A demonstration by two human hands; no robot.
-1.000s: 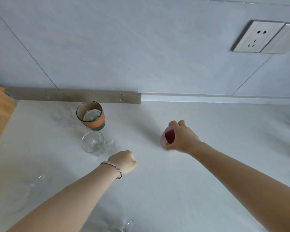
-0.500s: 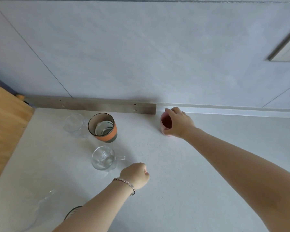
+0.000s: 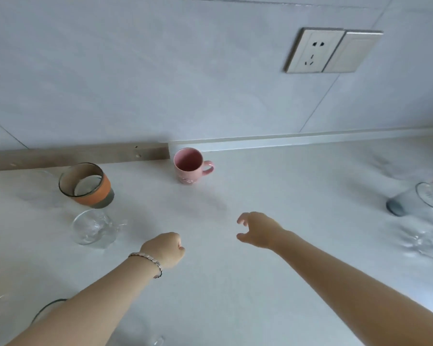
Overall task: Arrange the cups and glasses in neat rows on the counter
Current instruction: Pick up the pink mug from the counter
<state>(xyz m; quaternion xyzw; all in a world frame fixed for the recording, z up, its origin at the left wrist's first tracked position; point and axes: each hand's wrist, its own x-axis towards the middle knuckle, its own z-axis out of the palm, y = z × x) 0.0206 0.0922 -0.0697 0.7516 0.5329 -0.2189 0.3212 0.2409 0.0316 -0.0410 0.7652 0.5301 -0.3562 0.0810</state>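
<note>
A pink mug (image 3: 188, 166) stands upright by the back wall, handle to the right. Left of it is a glass with an orange sleeve (image 3: 86, 186), with a clear glass (image 3: 39, 188) further left. In front of these sits a clear handled glass cup (image 3: 94, 231). At the right are a grey-bottomed tumbler (image 3: 415, 201) and a blurred clear glass (image 3: 423, 242). My right hand (image 3: 259, 231) hovers over the white counter (image 3: 235, 283) with fingers apart, holding nothing, well in front of the pink mug. My left hand (image 3: 165, 248), with a bracelet on the wrist, is closed in a fist.
A wall socket and switch (image 3: 333, 51) sit on the grey wall. A metal strip (image 3: 73, 157) runs along the counter's back edge at left. Parts of more glassware show at the bottom edge (image 3: 145, 338) and lower left (image 3: 48, 308).
My right hand set the pink mug by the back wall, let go and pulled back toward me. My left fist stayed near the handled glass cup. The view has shifted right.
</note>
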